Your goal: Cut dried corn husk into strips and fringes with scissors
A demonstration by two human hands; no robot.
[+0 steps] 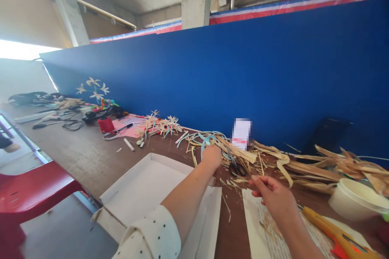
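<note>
My left hand [212, 157] is among light blue strips [206, 139] and dried husk strips [226, 145] at the back of the table. Its fingers look curled and point away from me, so what they hold, if anything, is hidden. Just right of it lie black-handled scissors [237, 168], blades toward the wall. My right hand [275, 194] hovers over the near right of the table, above a printed sheet [252, 218] with husk scraps. Its thumb and forefinger are pinched together; anything between them is too small to make out.
A white shallow box [146, 182] lies left of my forearm. On the right are a yellow glue gun [334, 226], a cream tub [355, 202] and long husks [319, 170]. Husk flowers [164, 125] lie further left. A blue partition [273, 68] backs the table; a red chair [36, 190] stands left.
</note>
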